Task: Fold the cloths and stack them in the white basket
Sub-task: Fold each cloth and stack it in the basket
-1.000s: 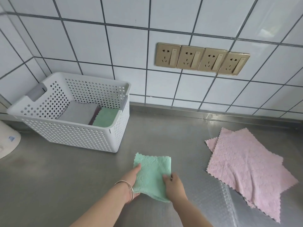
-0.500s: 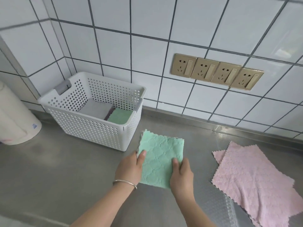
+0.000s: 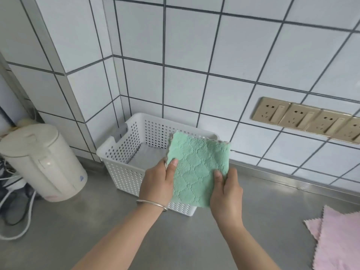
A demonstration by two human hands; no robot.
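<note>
Green cloth (image 3: 196, 168) lifted, now over white basket (image 3: 124, 168)

Two bare forearms reach in from the bottom edge, with no sleeves showing on either. The left hand (image 3: 155, 184) has a thin, plain metal bangle (image 3: 151, 204) around its wrist, silver in tone, perhaps steel, though the finish is hard to judge. The right hand (image 3: 227, 193) and its wrist wear nothing. The fingernails look short and unpainted.

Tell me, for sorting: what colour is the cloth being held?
Mint green cloth, with a quilted wavy texture; head view.
</note>
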